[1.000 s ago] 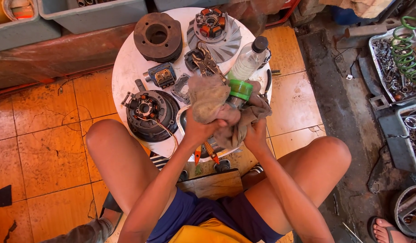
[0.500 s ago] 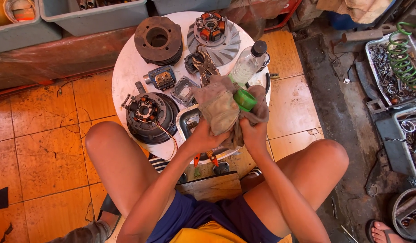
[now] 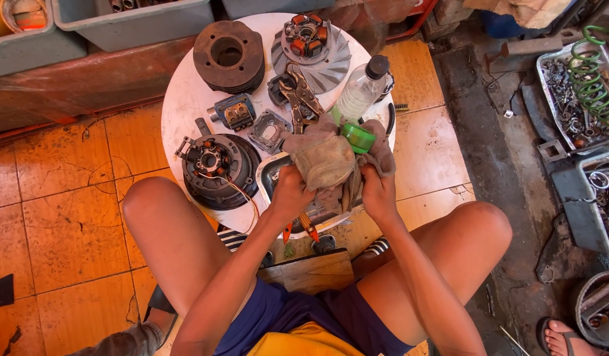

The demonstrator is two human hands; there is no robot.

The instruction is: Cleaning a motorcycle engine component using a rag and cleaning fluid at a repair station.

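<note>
Round white table (image 3: 185,99) sits on orange tile floor (image 3: 60,217), w/ a dirty concrete strip at 3 o'clock. Both hands over the table's 5 o'clock edge: left hand (image 3: 292,191) and right hand (image 3: 377,191) both clenched on a grimy rag (image 3: 327,155), green cap (image 3: 358,137) poking out up top. Metal tray (image 3: 271,173) right under the rag. Stator (image 3: 215,168) at 8, cylinder (image 3: 228,56) at 11, fan rotor (image 3: 311,46) at 12, clear bottle (image 3: 360,92) at 2. Grey bins (image 3: 133,20) along the top, parts trays (image 3: 568,99) far right.
</note>
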